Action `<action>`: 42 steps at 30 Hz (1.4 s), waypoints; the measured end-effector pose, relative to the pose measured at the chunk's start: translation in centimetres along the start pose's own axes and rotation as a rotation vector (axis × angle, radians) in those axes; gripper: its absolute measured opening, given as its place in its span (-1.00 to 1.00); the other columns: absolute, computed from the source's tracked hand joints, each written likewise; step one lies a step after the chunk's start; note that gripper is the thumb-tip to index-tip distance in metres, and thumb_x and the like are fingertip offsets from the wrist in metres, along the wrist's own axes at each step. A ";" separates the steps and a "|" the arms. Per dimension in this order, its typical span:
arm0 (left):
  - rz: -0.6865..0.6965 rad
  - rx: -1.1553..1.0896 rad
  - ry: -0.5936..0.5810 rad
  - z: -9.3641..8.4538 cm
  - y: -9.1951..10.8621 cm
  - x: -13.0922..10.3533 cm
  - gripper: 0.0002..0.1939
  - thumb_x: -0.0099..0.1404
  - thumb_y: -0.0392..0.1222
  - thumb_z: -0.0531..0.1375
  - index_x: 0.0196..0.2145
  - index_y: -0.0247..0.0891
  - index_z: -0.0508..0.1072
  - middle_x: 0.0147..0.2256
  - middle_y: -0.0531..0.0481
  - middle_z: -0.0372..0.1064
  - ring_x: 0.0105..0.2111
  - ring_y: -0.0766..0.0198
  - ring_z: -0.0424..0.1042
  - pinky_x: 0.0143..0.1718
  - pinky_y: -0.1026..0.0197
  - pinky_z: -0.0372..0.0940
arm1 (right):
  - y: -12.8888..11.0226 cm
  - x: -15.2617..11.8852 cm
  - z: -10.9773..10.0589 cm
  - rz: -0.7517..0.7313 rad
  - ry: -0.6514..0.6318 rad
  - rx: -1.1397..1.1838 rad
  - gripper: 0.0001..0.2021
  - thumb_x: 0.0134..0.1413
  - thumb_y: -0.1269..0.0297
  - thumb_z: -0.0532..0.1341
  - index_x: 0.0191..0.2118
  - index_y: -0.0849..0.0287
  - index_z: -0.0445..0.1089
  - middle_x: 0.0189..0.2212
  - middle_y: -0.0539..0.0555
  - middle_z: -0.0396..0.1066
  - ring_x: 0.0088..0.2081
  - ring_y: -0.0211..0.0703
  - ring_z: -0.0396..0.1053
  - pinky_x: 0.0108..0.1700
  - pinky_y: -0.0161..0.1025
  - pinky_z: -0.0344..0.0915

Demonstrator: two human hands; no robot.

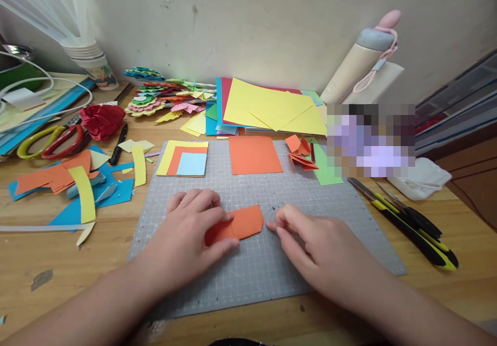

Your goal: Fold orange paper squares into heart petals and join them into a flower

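Note:
A folded orange paper [248, 221] lies on the grey cutting mat [186, 284], its right end cut off at the corners. Over its left part rests my left hand [198, 224], thumb at the lower edge and fingers spread, pressing it to the mat. Just right of the paper, apart from it, is my right hand [305, 240], with fingers curled and thumb near the index finger; nothing shows between them. Behind the hands lie a flat orange square [256, 155] and a stack of yellow, orange and light blue squares [192, 163].
Folded orange pieces [301, 154] lie at the mat's back right. Cutter [415, 229] and black-handled scissors [421, 221] are at right. Paper scraps [83, 190], scissors [64, 141] and a black pen [118, 145] lie left. Coloured sheets [272, 105] and a bottle [353, 66] stand behind.

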State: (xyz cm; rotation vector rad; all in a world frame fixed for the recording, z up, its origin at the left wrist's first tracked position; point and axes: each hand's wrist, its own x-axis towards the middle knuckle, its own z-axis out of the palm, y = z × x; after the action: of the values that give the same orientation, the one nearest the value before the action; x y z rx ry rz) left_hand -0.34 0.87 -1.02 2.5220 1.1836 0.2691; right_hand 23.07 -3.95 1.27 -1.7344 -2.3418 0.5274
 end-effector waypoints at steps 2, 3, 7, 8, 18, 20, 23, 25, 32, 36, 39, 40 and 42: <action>0.046 0.015 -0.015 -0.1 0.2 -0.3 -0.62 0.18 0.15 0.22 -0.19 -0.16 0.43 -0.14 -0.03 0.31 -0.11 0.04 0.25 -0.05 -0.06 -0.03 | -0.4 1.2 0.0 -0.145 0.060 -0.037 -0.90 0.20 0.32 0.03 -0.29 0.15 0.26 -0.51 0.01 0.41 -0.49 -0.13 0.35 -0.44 -0.22 0.12; 0.060 0.023 -0.025 -0.1 0.2 -0.4 -0.62 0.18 0.14 0.22 -0.19 -0.18 0.41 -0.13 -0.04 0.32 -0.11 0.04 0.26 -0.04 -0.06 -0.04 | -0.6 1.8 0.2 -0.241 0.049 -0.047 -0.91 0.19 0.31 0.07 -0.23 0.17 0.29 -0.40 0.05 0.44 -0.37 -0.09 0.36 -0.36 -0.20 0.17; 0.064 0.019 -0.048 -0.5 0.5 -0.6 -0.83 0.26 -0.09 0.16 -0.22 -0.18 0.39 -0.14 -0.01 0.36 -0.10 0.08 0.29 -0.03 -0.04 -0.05 | -0.8 3.7 1.8 -0.504 -0.043 -0.167 -0.83 0.21 0.23 0.13 -0.17 0.20 0.35 -0.23 0.12 0.41 -0.23 -0.03 0.29 -0.25 -0.13 0.18; 0.062 0.006 -0.040 -0.7 0.5 -0.6 -0.86 0.27 -0.13 0.15 -0.22 -0.17 0.40 -0.15 0.00 0.37 -0.10 0.09 0.29 -0.01 -0.04 -0.05 | -0.9 4.0 2.1 -0.535 -0.040 -0.187 -0.84 0.25 0.27 0.08 -0.21 0.21 0.37 -0.28 0.11 0.41 -0.26 -0.05 0.28 -0.26 -0.14 0.16; -0.446 -0.886 -0.075 -2.7 0.3 -0.9 -0.77 0.17 -0.01 0.22 -0.45 -0.24 0.39 -0.56 0.14 0.25 -0.53 0.33 0.21 -0.49 0.28 0.10 | -2.5 4.8 0.1 0.030 -0.374 1.081 -0.80 0.14 0.25 0.12 -0.46 0.22 0.32 -0.58 -0.08 0.20 -0.54 -0.36 0.12 -0.50 -0.38 0.06; -0.487 -1.004 -0.147 -2.7 0.2 -0.8 -0.76 0.15 -0.02 0.23 -0.44 -0.25 0.37 -0.54 0.15 0.22 -0.52 0.36 0.17 -0.49 0.31 0.09 | -2.6 5.1 0.7 0.055 -0.448 1.248 -0.78 0.10 0.21 0.15 -0.48 0.22 0.28 -0.59 -0.10 0.15 -0.56 -0.38 0.06 -0.51 -0.38 0.02; -0.515 -1.071 -0.240 -2.6 0.2 -0.6 -0.79 0.15 -0.06 0.24 -0.41 -0.26 0.36 -0.51 0.13 0.23 -0.49 0.35 0.18 -0.46 0.31 0.10 | -2.5 5.1 1.9 0.045 -0.459 1.298 -0.75 0.11 0.17 0.15 -0.50 0.21 0.23 -0.60 -0.12 0.11 -0.56 -0.38 0.03 -0.51 -0.39 0.00; -0.511 -1.088 -0.261 -2.5 0.3 -0.5 -0.80 0.14 -0.09 0.24 -0.42 -0.26 0.36 -0.51 0.13 0.23 -0.49 0.35 0.18 -0.46 0.31 0.09 | -2.5 4.9 2.4 0.025 -0.416 1.254 -0.74 0.11 0.19 0.14 -0.52 0.20 0.22 -0.60 -0.11 0.11 -0.56 -0.38 0.02 -0.51 -0.38 -0.01; -0.497 -1.244 -0.241 -2.2 0.2 -0.6 -0.71 0.26 0.02 0.14 -0.45 -0.27 0.38 -0.50 0.09 0.27 -0.47 0.33 0.20 -0.38 0.28 0.10 | -2.4 4.0 2.7 0.020 -0.339 1.182 -0.75 0.10 0.23 0.14 -0.55 0.18 0.19 -0.61 -0.11 0.09 -0.55 -0.35 0.02 -0.51 -0.37 0.01; -0.558 -1.356 -0.224 -2.0 0.1 -0.5 -0.72 0.25 0.00 0.15 -0.46 -0.27 0.36 -0.54 0.11 0.26 -0.52 0.37 0.16 -0.43 0.30 0.06 | -2.1 4.1 3.0 0.012 -0.376 1.261 -0.73 0.15 0.15 0.14 -0.48 0.20 0.24 -0.57 -0.09 0.13 -0.52 -0.35 0.05 -0.47 -0.37 0.05; -0.559 -1.312 -0.211 -2.0 0.2 -0.5 -0.77 0.23 -0.05 0.16 -0.46 -0.26 0.32 -0.54 0.15 0.22 -0.52 0.38 0.13 -0.45 0.31 0.03 | -2.2 4.1 3.0 0.012 -0.394 1.256 -0.70 0.17 0.08 0.12 -0.47 0.18 0.21 -0.57 -0.10 0.11 -0.53 -0.34 0.04 -0.47 -0.36 0.06; -0.542 -1.276 -0.215 -2.0 0.3 -0.5 -0.80 0.21 -0.08 0.17 -0.44 -0.25 0.32 -0.53 0.15 0.22 -0.51 0.37 0.14 -0.44 0.31 0.03 | -2.2 4.1 3.0 0.010 -0.395 1.236 -0.70 0.17 0.08 0.11 -0.47 0.18 0.20 -0.57 -0.10 0.11 -0.53 -0.34 0.04 -0.47 -0.36 0.05; -0.508 -1.204 -0.216 -2.1 0.5 -0.4 -0.86 0.17 -0.14 0.18 -0.41 -0.24 0.31 -0.51 0.15 0.21 -0.48 0.35 0.15 -0.42 0.31 0.05 | -2.3 4.0 2.9 -0.001 -0.383 1.175 -0.71 0.18 0.11 0.10 -0.48 0.17 0.20 -0.57 -0.11 0.10 -0.53 -0.34 0.03 -0.47 -0.36 0.06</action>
State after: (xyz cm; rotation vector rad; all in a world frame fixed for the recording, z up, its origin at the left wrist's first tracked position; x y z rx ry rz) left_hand -0.87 0.67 1.09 1.1519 1.0442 0.3986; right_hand 18.79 -1.28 -0.76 -1.0703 -1.5236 1.8564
